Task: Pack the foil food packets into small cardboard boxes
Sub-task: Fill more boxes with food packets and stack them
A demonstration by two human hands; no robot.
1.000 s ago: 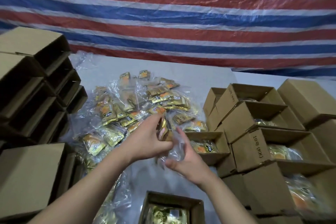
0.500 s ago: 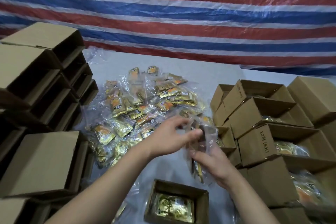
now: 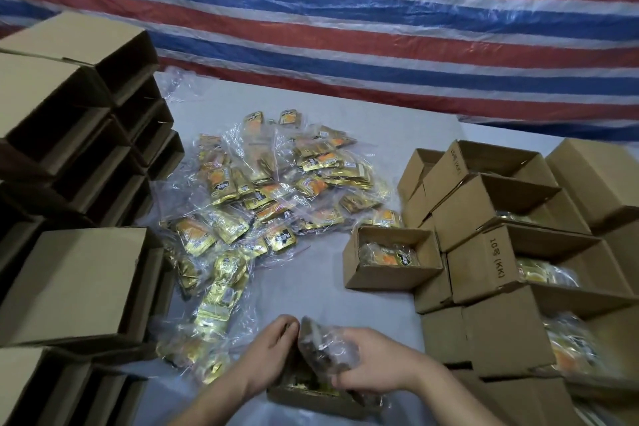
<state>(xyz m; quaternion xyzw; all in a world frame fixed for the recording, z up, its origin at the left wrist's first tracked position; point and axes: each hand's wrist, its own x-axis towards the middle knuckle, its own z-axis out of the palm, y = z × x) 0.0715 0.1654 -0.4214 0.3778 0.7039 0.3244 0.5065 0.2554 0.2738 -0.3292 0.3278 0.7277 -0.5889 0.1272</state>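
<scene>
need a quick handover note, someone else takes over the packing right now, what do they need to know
Left hand: fingers curled at the box nearest the person, steadying the clear bag of packets.
Right hand: grips that bag and pushes it down into the box.
Done: open boxes on the right hold bags, including the small box by the pile.
Left: seat this bag, then pack the pile of bagged foil packets mid-table using the empty boxes stacked on the left.
</scene>
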